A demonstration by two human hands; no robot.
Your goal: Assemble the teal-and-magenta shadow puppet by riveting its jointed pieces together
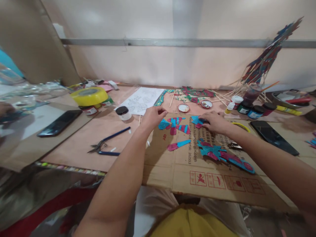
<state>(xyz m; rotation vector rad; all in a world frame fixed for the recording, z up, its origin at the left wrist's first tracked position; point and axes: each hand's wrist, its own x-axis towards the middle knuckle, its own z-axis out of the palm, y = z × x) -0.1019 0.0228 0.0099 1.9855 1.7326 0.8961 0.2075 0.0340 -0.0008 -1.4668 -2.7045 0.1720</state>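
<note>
Cutouts (209,151); bright blue and magenta

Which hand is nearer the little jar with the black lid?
Left. The left hand is apart from the jar, a little to its right; the right hand is much farther right, at a blue-and-pink piece.

A person's left hand (155,117) is poised beside blue-and-magenta cutouts (173,125) on printed cardboard (160,168), the right hand (214,121) at a similarly colored piece (196,120). Blue-handled pliers (99,146) lie spread on the bench (81,148), near a black-lidded jar (123,113) and a sheet of line drawings (142,98); a black smartphone (274,137) rests at right.
</note>
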